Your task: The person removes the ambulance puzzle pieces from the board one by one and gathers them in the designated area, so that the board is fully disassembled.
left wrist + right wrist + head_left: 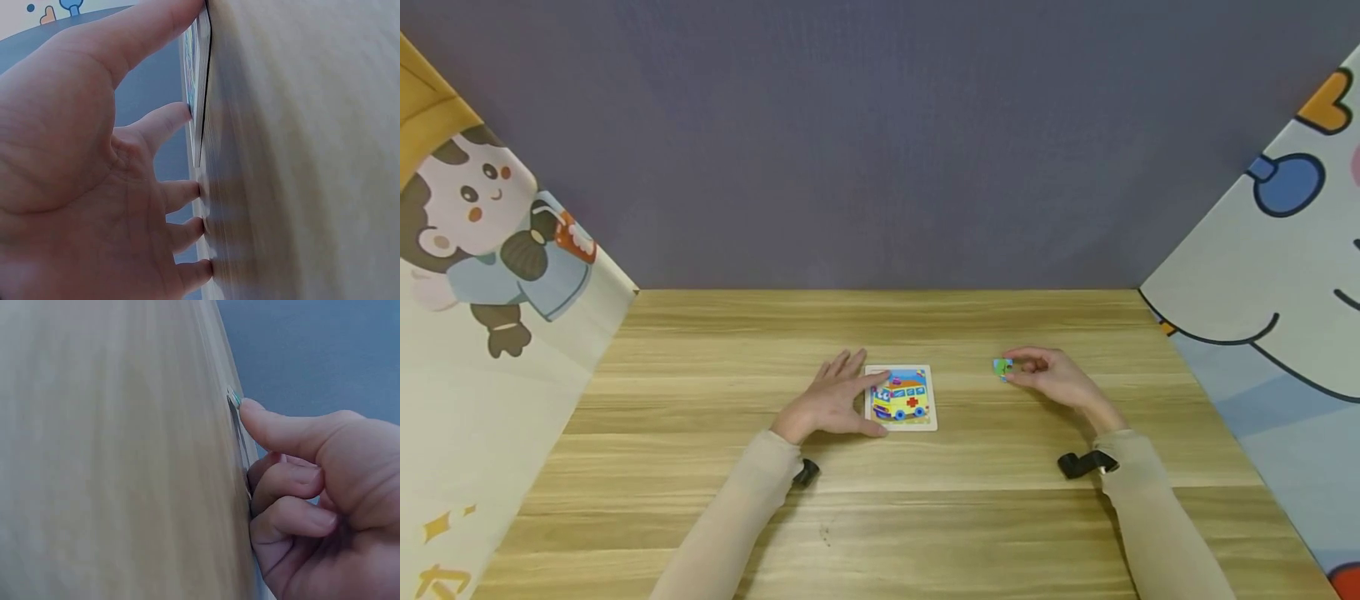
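A square jigsaw puzzle (pixel 917 398) with a white border and a yellow ambulance picture lies flat on the wooden table. My left hand (pixel 829 404) rests at its left side, fingers spread and fairly straight. The index fingertip touches the picture and the thumb lies by the near edge; the other fingertips touch the table, as the left wrist view shows. Off to the right, my right hand (pixel 1051 377) pinches a small green and blue puzzle piece (pixel 1002 367) between thumb and index finger. In the right wrist view, only the edge of the piece (pixel 234 398) shows, close to the tabletop.
The wooden table (pixel 880 517) ends at a grey-blue wall (pixel 880 150) behind. Side panels with cartoon prints stand at left (pixel 497 225) and right (pixel 1262 275). A black wrist mount (pixel 806 474) is at the left sleeve, another mount (pixel 1086 463) at the right.
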The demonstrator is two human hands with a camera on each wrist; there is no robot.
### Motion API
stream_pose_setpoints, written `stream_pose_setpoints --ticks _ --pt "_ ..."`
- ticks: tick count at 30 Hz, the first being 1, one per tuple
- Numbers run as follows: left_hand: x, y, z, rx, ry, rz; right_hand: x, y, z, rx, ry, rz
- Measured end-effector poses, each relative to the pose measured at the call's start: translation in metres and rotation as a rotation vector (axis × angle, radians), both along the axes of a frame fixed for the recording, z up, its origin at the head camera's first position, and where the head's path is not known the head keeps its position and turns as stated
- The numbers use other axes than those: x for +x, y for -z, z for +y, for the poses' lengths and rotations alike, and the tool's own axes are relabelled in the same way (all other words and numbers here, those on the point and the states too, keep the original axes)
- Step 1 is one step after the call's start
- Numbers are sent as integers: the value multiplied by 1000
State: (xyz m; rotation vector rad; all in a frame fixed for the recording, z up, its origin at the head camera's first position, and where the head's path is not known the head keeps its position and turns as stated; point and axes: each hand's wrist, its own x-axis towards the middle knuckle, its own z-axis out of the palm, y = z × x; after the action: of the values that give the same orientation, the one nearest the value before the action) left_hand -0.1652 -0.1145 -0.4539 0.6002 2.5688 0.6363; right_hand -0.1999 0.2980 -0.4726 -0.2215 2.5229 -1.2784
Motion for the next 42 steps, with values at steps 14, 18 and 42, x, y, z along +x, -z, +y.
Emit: stream_pose_setpoints --ticks 14,18,42 --pt "2 -1 1 -1 1 11 -4 4 0 48 -14 26" --pt "2 -2 1 -3 3 15 -3 6 -1 43 -1 32" --pt "2 4 2 31 -12 18 -3 9 4 -104 -3 -60"
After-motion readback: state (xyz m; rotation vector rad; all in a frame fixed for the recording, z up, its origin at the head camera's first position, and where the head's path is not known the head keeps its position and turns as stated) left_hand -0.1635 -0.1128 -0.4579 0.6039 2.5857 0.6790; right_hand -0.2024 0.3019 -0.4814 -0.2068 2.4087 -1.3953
